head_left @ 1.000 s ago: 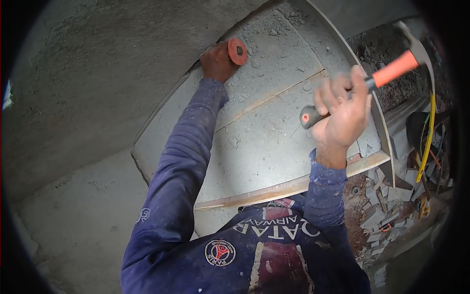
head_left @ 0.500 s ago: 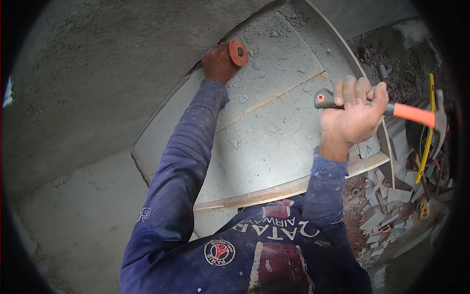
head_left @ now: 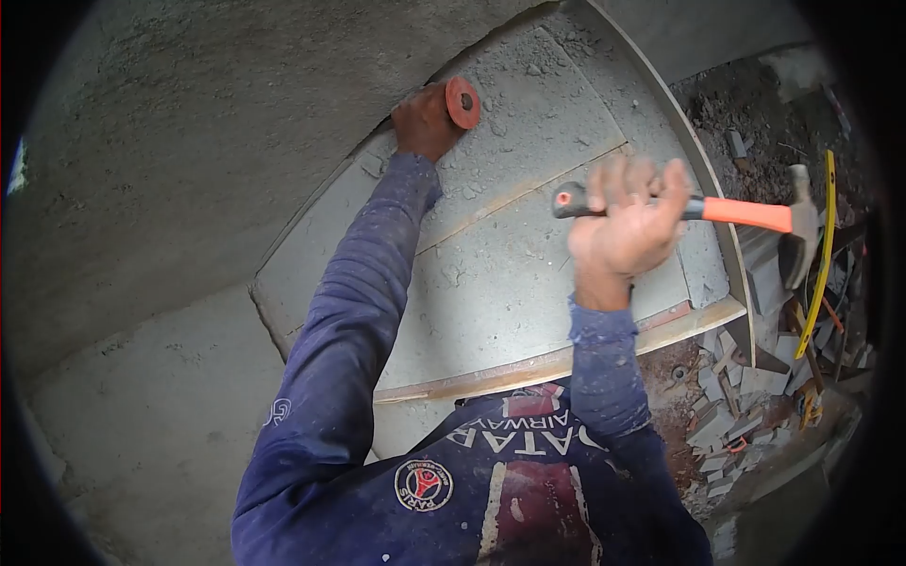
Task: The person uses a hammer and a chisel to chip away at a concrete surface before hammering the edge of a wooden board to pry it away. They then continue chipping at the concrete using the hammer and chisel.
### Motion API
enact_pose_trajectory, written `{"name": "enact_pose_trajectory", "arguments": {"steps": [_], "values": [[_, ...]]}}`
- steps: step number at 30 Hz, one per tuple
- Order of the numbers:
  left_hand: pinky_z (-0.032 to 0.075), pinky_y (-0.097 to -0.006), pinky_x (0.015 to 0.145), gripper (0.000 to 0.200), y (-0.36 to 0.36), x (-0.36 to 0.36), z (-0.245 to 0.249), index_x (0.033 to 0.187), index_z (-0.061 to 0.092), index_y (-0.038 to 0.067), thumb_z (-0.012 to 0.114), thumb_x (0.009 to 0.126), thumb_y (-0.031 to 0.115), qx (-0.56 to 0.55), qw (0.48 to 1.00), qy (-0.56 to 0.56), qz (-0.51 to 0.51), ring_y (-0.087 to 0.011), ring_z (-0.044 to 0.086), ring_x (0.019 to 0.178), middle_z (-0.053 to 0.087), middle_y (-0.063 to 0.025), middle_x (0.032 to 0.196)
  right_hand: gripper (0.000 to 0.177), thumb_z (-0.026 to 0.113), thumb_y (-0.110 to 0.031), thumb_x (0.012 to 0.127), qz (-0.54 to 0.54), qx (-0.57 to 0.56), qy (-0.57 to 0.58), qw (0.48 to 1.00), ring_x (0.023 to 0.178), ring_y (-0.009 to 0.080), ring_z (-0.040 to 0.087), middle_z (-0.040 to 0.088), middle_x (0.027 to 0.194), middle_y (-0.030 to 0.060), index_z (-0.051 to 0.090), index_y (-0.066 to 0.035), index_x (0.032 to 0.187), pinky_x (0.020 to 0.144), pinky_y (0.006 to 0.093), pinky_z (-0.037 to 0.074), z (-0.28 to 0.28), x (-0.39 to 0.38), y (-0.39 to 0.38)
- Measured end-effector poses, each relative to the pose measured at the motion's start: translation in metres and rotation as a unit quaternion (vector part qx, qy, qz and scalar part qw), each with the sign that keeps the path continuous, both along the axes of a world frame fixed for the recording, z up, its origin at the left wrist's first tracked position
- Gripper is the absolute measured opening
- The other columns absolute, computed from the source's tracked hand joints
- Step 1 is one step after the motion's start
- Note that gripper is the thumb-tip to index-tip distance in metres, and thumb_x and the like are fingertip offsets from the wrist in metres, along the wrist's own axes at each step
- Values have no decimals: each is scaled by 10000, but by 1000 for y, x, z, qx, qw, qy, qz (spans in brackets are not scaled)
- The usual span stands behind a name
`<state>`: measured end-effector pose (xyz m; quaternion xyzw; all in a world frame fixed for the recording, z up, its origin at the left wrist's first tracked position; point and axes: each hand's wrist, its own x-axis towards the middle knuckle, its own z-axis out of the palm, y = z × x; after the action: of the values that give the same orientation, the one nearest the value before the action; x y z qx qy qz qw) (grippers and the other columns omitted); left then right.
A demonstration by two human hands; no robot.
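The left hand is closed around a chisel, of which only the orange guard shows, at the slab's top edge where it meets the wall. The right hand is clenched on the hammer near the handle's butt, over the slab's right side, with the head out past the slab's right edge.

I judge 4 risks:
- A blow off line could glance off the guard onto the knuckles beside it.
- The butt-end grip could let the handle twist.
- Chips could fly from the slab's top edge.
- A hard hit could crack the slab.

Rubble below the slab's right corner makes poor footing.
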<state>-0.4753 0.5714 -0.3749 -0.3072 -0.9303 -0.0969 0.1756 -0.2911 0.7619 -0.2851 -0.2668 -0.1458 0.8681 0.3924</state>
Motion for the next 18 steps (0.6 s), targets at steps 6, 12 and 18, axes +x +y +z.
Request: {"name": "enact_pose_trajectory", "arguments": {"steps": [6, 12, 18], "values": [[564, -420, 639, 290, 0, 11, 13, 918, 719, 138, 822, 688, 283, 11, 999, -49, -17, -305, 707, 739, 727, -104, 845, 154, 555, -158, 959, 584, -86, -115, 799, 409, 34, 314, 364, 600, -75, 433, -133, 866, 338, 250, 258, -38, 33, -72], [556, -427, 626, 252, -32, 79, 13, 876, 717, 152, 815, 654, 219, 23, 982, -88, -163, -305, 692, 710, 713, -79, 810, 153, 566, -155, 956, 453, -1, -150, 879, 414, 16, 328, 366, 603, -77, 437, -126, 880, 330, 217, 243, -24, 57, -13], [570, -403, 635, 288, -45, 33, 25, 922, 734, 149, 818, 660, 235, 21, 975, -114, -188, -288, 702, 716, 729, -87, 828, 250, 581, -224, 993, 331, 58, -100, 937, 416, 24, 317, 333, 590, -73, 389, -151, 851, 325, 220, 249, 3, 54, 8]]}}
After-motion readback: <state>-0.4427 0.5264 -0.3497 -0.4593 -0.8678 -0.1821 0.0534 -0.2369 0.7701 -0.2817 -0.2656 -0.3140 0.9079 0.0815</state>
